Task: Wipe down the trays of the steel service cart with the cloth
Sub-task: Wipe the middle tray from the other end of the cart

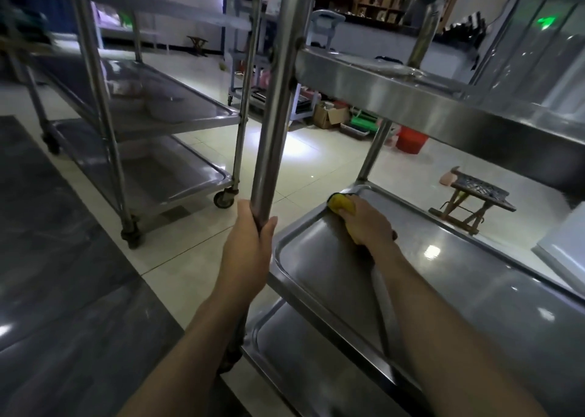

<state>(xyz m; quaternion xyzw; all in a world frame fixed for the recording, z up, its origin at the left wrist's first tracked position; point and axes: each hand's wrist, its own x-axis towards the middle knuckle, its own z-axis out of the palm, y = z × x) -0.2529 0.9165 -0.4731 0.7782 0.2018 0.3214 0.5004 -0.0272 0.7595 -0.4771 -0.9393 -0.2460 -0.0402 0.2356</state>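
Three trays show on the near cart: a top tray (395, 84) at head height, a middle tray (459, 277) and a bottom tray (300, 362) just above the floor. Work is on the middle one. The right hand (364, 218) presses a yellow cloth (340, 204) flat against the far left corner of that tray, its fingers bent over the bunched cloth and holding it down. The left hand (250, 245) is wrapped around the cart's upright post (272, 125), thumb on one side and fingers on the other, steadying the frame. How much of the middle tray has been wiped I cannot tell; its surface shines evenly and carries no clear streaks. My guess is that the job is about midway, with the rest of this tray and the bottom tray likely left to do, and the top tray's state unknown. The middle tray's long axis runs from the cloth's corner toward the lower right of the view, and the forearm lies roughly along the tray's left edge. A second cart (142, 125) stands well apart on the left.
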